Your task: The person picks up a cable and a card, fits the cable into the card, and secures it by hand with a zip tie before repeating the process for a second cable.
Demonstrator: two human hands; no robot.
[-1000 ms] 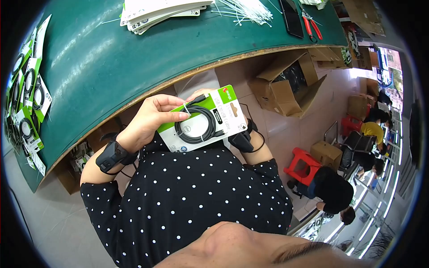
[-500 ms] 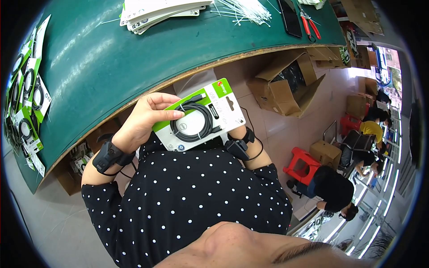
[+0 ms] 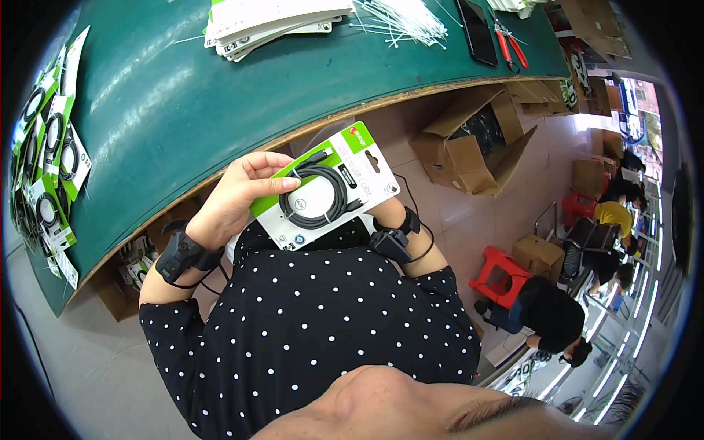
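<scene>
Green-and-white packaged cable cards [image 3: 48, 158] are lying in an overlapping row along the far left of the dark green tabletop [image 3: 183, 110]. Just right of them, below the tabletop's wooden edge, the left hand [image 3: 238, 194] is grasping the left end of a white card with a green corner and a coiled black cable fastened to it [image 3: 323, 187], thumb lying across its face and fingers behind; the card is being held tilted in the air, over the lap, close to the tabletop edge. The right hand [image 3: 389, 213] is sitting mostly hidden behind the card's lower right edge, so I cannot tell how its grip is set. Farther right, a stack of white cards [image 3: 271, 22] and loose white cable ties [image 3: 400, 18] are resting on the tabletop, with open brown cardboard boxes [image 3: 469, 139] standing on the floor.
</scene>
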